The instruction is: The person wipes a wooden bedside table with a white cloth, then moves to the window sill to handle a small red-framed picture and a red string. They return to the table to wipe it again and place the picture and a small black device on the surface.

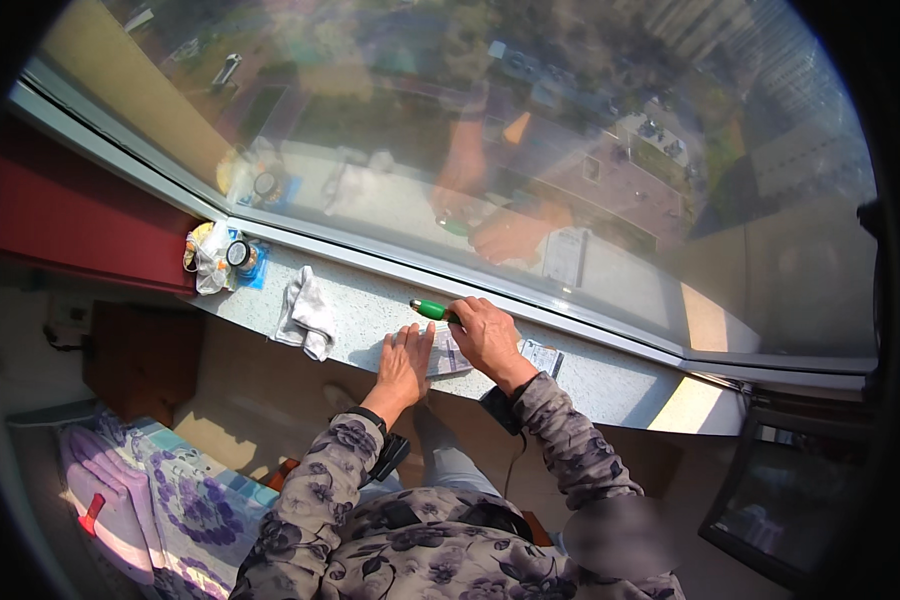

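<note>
My right hand (486,335) is closed around a green-handled tool (429,309) whose metal end points left; its exact kind cannot be told. Below it on the speckled windowsill (367,307) lies a small box with printing (448,354). The fingers of my left hand (405,364) rest at the left side of this box, spread slightly apart. A second flat printed item (541,358) lies just right of my right wrist. Further left on the sill is a crumpled grey-white cloth (307,315). My right fingers hide part of the tool's handle.
Plastic bags (210,255) and a jar with a dark lid (239,253) stand at the sill's left end, beside a red panel (82,202). A window frame (390,268) runs behind the sill. Lower left is a floral cloth (202,502); lower right, a dark-framed screen (787,495).
</note>
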`<state>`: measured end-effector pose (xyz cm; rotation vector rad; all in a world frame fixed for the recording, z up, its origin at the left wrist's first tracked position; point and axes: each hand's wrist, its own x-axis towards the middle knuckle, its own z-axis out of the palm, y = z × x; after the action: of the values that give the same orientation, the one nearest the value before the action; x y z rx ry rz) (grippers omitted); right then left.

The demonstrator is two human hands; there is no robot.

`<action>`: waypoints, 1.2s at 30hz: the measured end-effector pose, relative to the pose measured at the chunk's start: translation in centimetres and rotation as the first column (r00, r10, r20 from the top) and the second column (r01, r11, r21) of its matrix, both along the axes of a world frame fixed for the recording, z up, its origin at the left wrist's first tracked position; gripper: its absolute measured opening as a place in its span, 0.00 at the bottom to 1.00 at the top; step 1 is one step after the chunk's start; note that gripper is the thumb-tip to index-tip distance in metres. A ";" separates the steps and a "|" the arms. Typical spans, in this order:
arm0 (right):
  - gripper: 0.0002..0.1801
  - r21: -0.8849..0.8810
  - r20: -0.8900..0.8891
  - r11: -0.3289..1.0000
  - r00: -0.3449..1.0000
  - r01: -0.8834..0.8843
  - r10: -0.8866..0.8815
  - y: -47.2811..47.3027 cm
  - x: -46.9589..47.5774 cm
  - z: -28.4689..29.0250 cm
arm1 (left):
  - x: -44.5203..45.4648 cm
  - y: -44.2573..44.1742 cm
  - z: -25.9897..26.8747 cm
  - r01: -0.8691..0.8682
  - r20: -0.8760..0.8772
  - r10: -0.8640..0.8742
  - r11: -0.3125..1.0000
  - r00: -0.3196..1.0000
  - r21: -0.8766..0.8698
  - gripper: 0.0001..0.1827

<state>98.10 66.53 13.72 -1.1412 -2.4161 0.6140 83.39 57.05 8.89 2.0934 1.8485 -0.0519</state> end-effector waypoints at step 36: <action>0.19 -0.285 0.459 0.426 0.513 0.859 -0.726 -6.8 14.0 -6.8 | -2.4 -1.3 -0.8 -0.299 0.191 0.316 0.947 0.929 -0.115 0.47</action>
<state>112.08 59.78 6.95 -2.5205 -1.5155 0.7533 81.00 55.71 8.07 1.6607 1.9827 0.1582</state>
